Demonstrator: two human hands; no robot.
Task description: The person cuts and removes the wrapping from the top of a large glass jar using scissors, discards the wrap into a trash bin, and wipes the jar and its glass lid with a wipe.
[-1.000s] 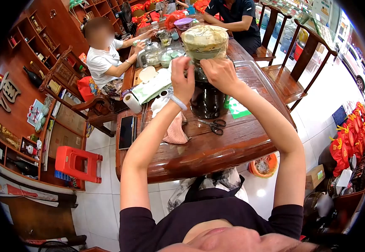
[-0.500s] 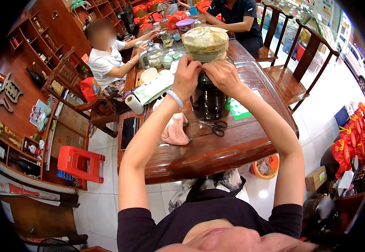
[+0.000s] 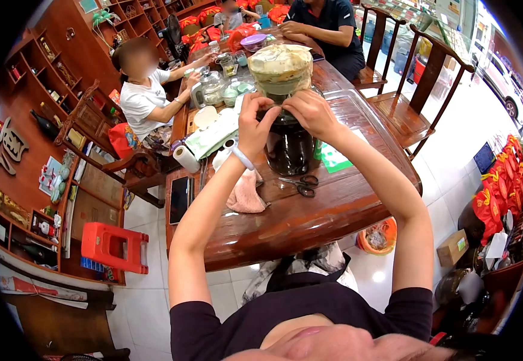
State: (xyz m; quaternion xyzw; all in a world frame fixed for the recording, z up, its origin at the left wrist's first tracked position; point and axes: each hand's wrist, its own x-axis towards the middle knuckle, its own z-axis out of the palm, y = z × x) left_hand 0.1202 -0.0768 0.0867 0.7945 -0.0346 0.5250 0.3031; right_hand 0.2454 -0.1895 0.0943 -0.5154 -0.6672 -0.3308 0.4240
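Note:
A dark brown glazed jar (image 3: pixel 288 151) stands upright on the wooden table, its wide, pale wrapped top (image 3: pixel 281 67) bulging above the neck. At the neck, just under the wrapping, both my hands are close together. My left hand (image 3: pixel 254 125), with a pale bangle on its wrist, has thumb and fingers bent together on the near left side. My right hand (image 3: pixel 311 112) pinches at the right side of the neck. Whatever lies between the fingertips is too small to make out. Black-handled scissors (image 3: pixel 305 185) and a pink cloth (image 3: pixel 247 194) lie in front of the jar.
A black phone or tablet (image 3: pixel 181 200), a white roll (image 3: pixel 186 158) and a green-and-white packet (image 3: pixel 213 137) lie at the left. A green-and-white sheet (image 3: pixel 336 157) is right of the jar. Two seated people flank the table, with a tea set (image 3: pixel 231 93) near the left one.
My left fingers and thumb have spread slightly apart from their tighter bunch, and the left hand sits a little away from the right. The whole view has shifted slightly; the jar stays put.

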